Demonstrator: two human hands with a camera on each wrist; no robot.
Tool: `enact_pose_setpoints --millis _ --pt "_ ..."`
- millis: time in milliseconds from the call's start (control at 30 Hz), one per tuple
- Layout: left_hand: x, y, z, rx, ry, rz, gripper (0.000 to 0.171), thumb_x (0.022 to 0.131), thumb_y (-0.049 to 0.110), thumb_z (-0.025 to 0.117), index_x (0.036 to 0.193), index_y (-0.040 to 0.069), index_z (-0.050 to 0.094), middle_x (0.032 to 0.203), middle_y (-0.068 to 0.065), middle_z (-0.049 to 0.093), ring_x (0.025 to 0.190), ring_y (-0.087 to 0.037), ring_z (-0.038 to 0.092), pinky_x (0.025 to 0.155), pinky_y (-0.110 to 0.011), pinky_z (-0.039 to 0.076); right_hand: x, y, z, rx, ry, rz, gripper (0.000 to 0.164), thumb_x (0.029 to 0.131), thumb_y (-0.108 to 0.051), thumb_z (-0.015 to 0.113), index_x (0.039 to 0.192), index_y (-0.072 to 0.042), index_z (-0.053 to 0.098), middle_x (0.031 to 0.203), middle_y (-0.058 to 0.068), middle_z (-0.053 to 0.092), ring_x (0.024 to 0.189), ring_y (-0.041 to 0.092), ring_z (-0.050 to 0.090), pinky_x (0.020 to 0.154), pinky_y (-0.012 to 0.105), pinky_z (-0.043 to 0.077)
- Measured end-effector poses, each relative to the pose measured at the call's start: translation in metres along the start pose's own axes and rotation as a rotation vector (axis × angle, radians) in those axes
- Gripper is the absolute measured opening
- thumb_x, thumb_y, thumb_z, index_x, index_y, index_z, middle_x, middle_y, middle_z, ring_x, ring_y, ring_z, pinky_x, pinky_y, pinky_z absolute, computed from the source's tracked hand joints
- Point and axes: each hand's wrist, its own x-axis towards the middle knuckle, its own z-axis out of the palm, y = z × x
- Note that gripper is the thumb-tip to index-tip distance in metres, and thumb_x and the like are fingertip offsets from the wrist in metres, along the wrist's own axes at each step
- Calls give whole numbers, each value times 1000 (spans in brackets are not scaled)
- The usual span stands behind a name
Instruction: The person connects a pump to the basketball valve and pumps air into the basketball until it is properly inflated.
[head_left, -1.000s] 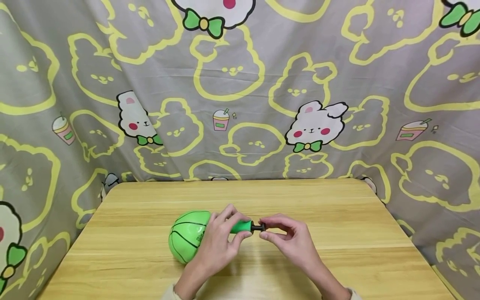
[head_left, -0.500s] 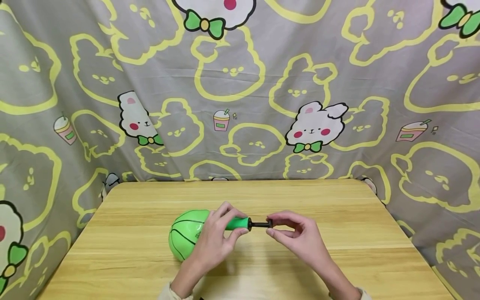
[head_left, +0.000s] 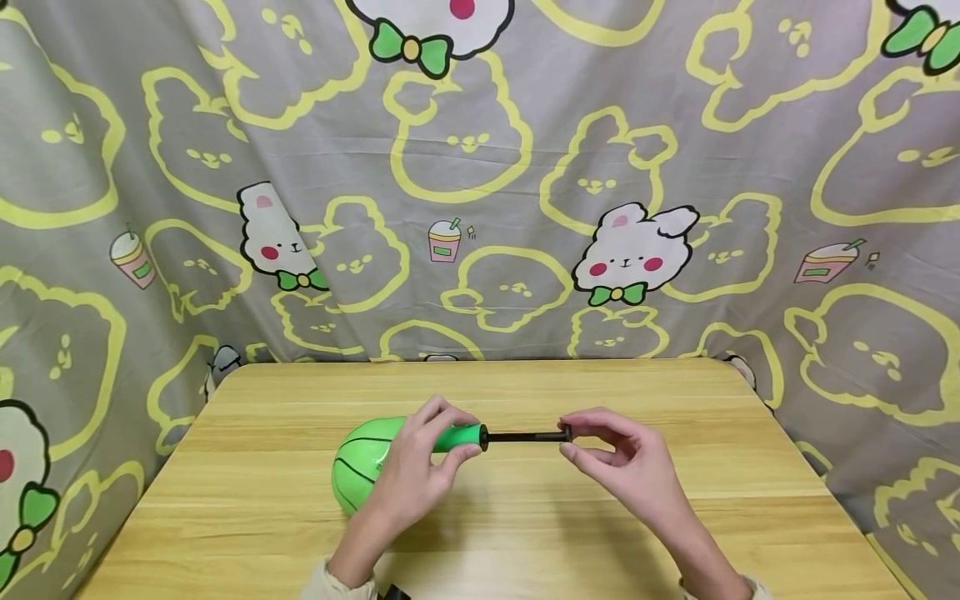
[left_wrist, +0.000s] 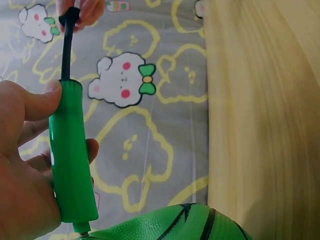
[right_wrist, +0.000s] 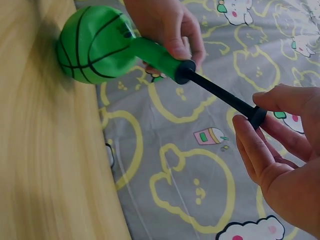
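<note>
My left hand (head_left: pixel 416 467) grips the green barrel of a hand pump (left_wrist: pixel 72 155), thumb on one side and fingers round the other. The pump's black rod (right_wrist: pixel 220 91) is drawn far out of the barrel. At its end my right hand (head_left: pixel 630 458) pinches the small black handle (right_wrist: pixel 257 118) between thumb and fingers. A green ball with black lines (right_wrist: pixel 92 47) sits at the barrel's far end, joined by a thin metal tip seen in the left wrist view. Its surface looks partly dented beside the pump. In the head view the left hand covers part of the ball.
A light wooden table (head_left: pixel 675 533) lies under the hands. Behind and at both sides hangs a grey curtain (head_left: pixel 495 208) with yellow outlines and cartoon animals. A small black object (head_left: pixel 394 592) shows by the left sleeve at the bottom edge.
My right hand has moved right and slightly up, drawing the black rod steadily out of the barrel. My left hand, with the pump barrel, has shifted a little to the left.
</note>
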Motion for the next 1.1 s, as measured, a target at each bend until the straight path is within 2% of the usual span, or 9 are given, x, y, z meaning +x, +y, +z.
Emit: enact_pose_setpoints --millis 200,433,633,733,900,1100 --pt "1 -3 -4 -10 11 2 23 87 24 82 107 23 72 97 14 56 88 -7 56 76 -31 47 1 -6 -9 -6 13 -1 32 83 15 76 113 8 70 110 20 71 100 22 71 80 37 59" --pt "1 -3 -5 -12 0 -8 22 88 26 82 108 24 72 97 15 56 87 -7 55 76 -32 47 4 -8 -13 -53 -47 50 29 85 6 80 113 2 73 110 19 72 101 22 72 81 39 59" --pt "2 -1 -2 -8 11 15 22 87 25 83 106 21 73 95 14 56 87 -7 56 77 -33 47 4 -10 -15 -39 -56 44 30 84 8 79 113 6 73 111 23 71 101 23 72 81 40 59" --pt "2 1 1 -16 26 42 22 86 24 83 106 19 74 94 13 56 86 -6 57 76 -32 47 2 -9 -14 -22 -48 40 29 84 9 78 113 7 73 111 23 72 102 22 72 81 39 58" --pt "1 5 5 -35 41 52 20 88 24 82 106 18 75 92 13 55 83 -5 55 75 -31 46 2 -5 -9 6 -33 6 30 84 12 76 114 10 72 111 23 72 103 22 72 80 39 58" --pt "-1 7 9 8 57 75 19 88 26 81 104 19 75 90 13 53 78 -5 51 71 -27 41 0 4 3 15 -18 12 31 83 11 77 114 9 73 111 24 72 104 25 72 80 39 58"
